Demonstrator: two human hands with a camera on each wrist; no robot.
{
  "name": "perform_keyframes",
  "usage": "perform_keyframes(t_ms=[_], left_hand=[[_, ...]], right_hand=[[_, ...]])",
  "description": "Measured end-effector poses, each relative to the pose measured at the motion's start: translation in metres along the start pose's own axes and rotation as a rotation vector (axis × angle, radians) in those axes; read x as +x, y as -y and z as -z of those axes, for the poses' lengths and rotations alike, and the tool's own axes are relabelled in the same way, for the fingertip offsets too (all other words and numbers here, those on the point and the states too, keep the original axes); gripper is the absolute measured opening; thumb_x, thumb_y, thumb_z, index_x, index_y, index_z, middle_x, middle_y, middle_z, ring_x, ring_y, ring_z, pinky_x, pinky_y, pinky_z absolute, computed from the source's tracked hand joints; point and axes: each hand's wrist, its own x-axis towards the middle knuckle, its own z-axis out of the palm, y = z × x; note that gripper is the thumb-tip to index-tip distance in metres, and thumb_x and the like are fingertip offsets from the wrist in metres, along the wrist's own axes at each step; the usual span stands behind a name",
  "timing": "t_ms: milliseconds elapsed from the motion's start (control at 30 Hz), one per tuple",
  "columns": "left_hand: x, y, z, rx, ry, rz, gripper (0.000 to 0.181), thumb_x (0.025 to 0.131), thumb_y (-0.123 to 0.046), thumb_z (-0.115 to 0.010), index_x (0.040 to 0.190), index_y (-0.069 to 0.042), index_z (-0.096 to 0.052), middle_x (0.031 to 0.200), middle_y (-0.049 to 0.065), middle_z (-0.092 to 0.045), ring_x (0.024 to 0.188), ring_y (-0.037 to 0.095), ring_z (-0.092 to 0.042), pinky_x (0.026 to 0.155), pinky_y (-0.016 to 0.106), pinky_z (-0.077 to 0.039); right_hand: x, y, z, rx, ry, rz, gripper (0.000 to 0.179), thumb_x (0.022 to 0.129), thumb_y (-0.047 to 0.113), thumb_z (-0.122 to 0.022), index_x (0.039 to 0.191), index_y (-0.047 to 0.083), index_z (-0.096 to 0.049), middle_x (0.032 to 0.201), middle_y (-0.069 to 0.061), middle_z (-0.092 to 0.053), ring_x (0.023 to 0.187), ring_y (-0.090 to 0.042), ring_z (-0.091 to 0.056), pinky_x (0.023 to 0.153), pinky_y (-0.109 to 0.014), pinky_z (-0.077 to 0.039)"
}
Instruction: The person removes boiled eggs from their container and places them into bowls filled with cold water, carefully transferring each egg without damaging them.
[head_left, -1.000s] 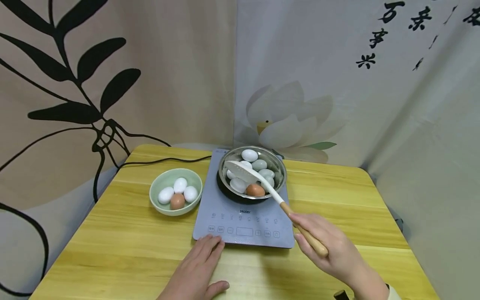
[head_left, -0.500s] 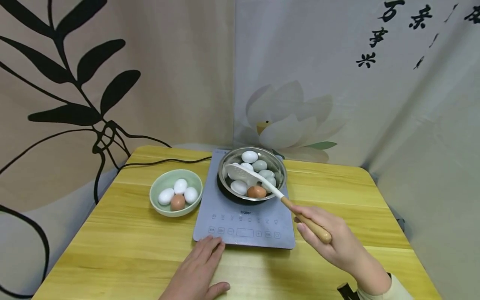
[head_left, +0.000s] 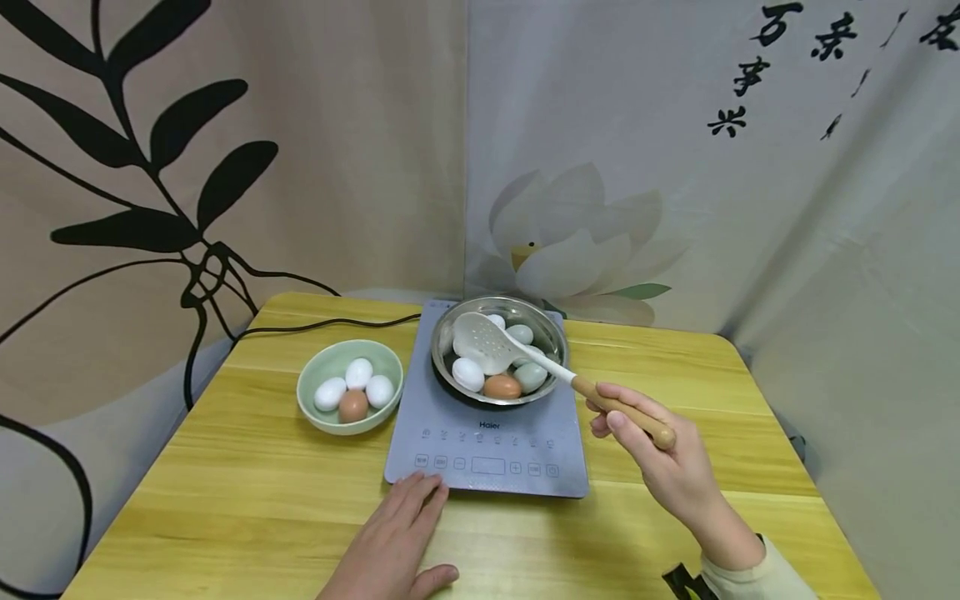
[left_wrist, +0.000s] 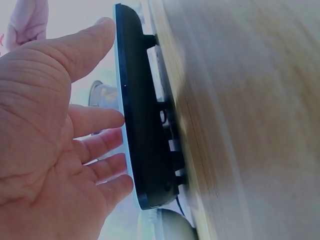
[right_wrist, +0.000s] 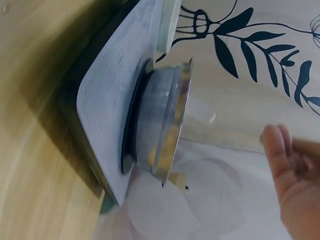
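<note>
My right hand (head_left: 667,458) grips the wooden handle of a white slotted spoon (head_left: 487,342). The spoon's perforated head lies over eggs in a steel pan (head_left: 546,323), hiding some of them. White and greenish eggs show around it, with a brown egg (head_left: 502,386) near the pan's front rim. The pan stands on a grey induction cooker (head_left: 487,442). My left hand (head_left: 401,533) rests with straight fingers, tips at the cooker's front edge. In the left wrist view, the left fingertips touch the rim of the cooker (left_wrist: 145,115). The right wrist view shows the pan's side (right_wrist: 155,100).
Left of the cooker stands a pale green bowl (head_left: 309,398) with white eggs and one brown egg (head_left: 353,407). A black cord (head_left: 330,322) runs from the cooker's back left. The wooden table (head_left: 225,500) meets a printed curtain (head_left: 360,150) behind.
The right hand has turned and shifted slightly right, and the slotted spoon's head has rotated to show its perforated face over the eggs. The brown egg sits slightly further left. The left hand stays put.
</note>
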Motion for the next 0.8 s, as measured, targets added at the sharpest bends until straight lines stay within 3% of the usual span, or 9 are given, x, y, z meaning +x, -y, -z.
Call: perform_keyframes(t_ms=[133, 167, 233, 300, 433, 633, 733, 800], left_hand=[[0.0, 0.0, 0.0, 0.005, -0.009, -0.002, 0.091, 0.09, -0.064, -0.075, 0.153, -0.001, -0.055, 0.159, 0.014, -0.053, 0.149, 0.036, -0.049, 0.122, 0.052, -0.047], [0.0, 0.0, 0.0, 0.001, -0.007, 0.0, 0.091, 0.09, -0.064, -0.075, 0.153, -0.001, -0.055, 0.159, 0.014, -0.053, 0.149, 0.035, -0.048, 0.122, 0.052, -0.047], [0.0, 0.0, 0.0, -0.008, -0.001, 0.006, 0.091, 0.09, -0.064, -0.075, 0.153, -0.001, -0.055, 0.16, 0.014, -0.052, 0.149, 0.035, -0.048, 0.122, 0.052, -0.046], [0.0, -0.001, 0.001, -0.015, 0.006, 0.01, 0.091, 0.091, -0.063, -0.075, 0.153, -0.001, -0.054, 0.16, 0.014, -0.052, 0.15, 0.036, -0.047, 0.123, 0.052, -0.046], [0.0, 0.0, 0.001, -0.014, 0.005, 0.009, 0.091, 0.091, -0.063, -0.075, 0.154, -0.001, -0.054, 0.161, 0.014, -0.052, 0.15, 0.036, -0.047, 0.123, 0.052, -0.046], [-0.001, 0.0, 0.0, -0.004, 0.004, 0.004, 0.091, 0.091, -0.064, -0.074, 0.154, -0.001, -0.054, 0.16, 0.013, -0.052, 0.15, 0.035, -0.048, 0.122, 0.052, -0.046], [-0.001, 0.0, -0.001, -0.003, -0.004, 0.002, 0.091, 0.09, -0.063, -0.075, 0.154, -0.001, -0.054, 0.16, 0.013, -0.052, 0.15, 0.035, -0.048, 0.122, 0.052, -0.046], [0.0, 0.0, -0.001, -0.002, -0.012, 0.0, 0.091, 0.09, -0.062, -0.077, 0.153, -0.001, -0.055, 0.159, 0.013, -0.053, 0.149, 0.035, -0.048, 0.122, 0.051, -0.046]], right_hand=[[0.003, -0.004, -0.004, -0.149, 0.087, 0.258, 0.042, 0.092, -0.014, -0.068, 0.134, -0.007, -0.068, 0.117, -0.009, -0.079, 0.099, -0.009, -0.077, 0.087, -0.016, -0.063], [0.003, -0.004, -0.006, -0.169, 0.104, 0.299, 0.043, 0.091, -0.012, -0.07, 0.134, -0.007, -0.068, 0.118, -0.012, -0.078, 0.1, -0.01, -0.077, 0.087, -0.016, -0.062], [0.003, -0.004, -0.008, -0.176, 0.121, 0.292, 0.044, 0.092, -0.011, -0.071, 0.135, -0.006, -0.068, 0.118, -0.011, -0.078, 0.101, -0.01, -0.076, 0.087, -0.016, -0.062], [0.003, -0.003, -0.009, -0.144, 0.105, 0.219, 0.043, 0.093, -0.014, -0.067, 0.135, -0.006, -0.068, 0.117, -0.005, -0.078, 0.099, -0.008, -0.076, 0.086, -0.017, -0.063], [0.007, -0.002, -0.007, 0.04, 0.021, -0.032, 0.036, 0.101, -0.014, -0.055, 0.136, -0.012, -0.064, 0.117, 0.004, -0.08, 0.095, -0.008, -0.078, 0.085, -0.024, -0.066], [0.017, 0.0, -0.001, 0.248, -0.11, -0.336, 0.038, 0.113, 0.01, -0.051, 0.138, -0.018, -0.058, 0.108, -0.007, -0.083, 0.086, -0.016, -0.079, 0.079, -0.035, -0.069], [0.019, 0.001, 0.001, 0.284, -0.124, -0.443, 0.043, 0.114, 0.017, -0.051, 0.141, -0.016, -0.056, 0.108, -0.008, -0.083, 0.087, -0.016, -0.079, 0.079, -0.036, -0.069], [0.019, 0.002, 0.001, 0.274, -0.119, -0.467, 0.045, 0.114, 0.018, -0.051, 0.142, -0.016, -0.055, 0.108, -0.007, -0.083, 0.087, -0.017, -0.079, 0.079, -0.037, -0.069]])
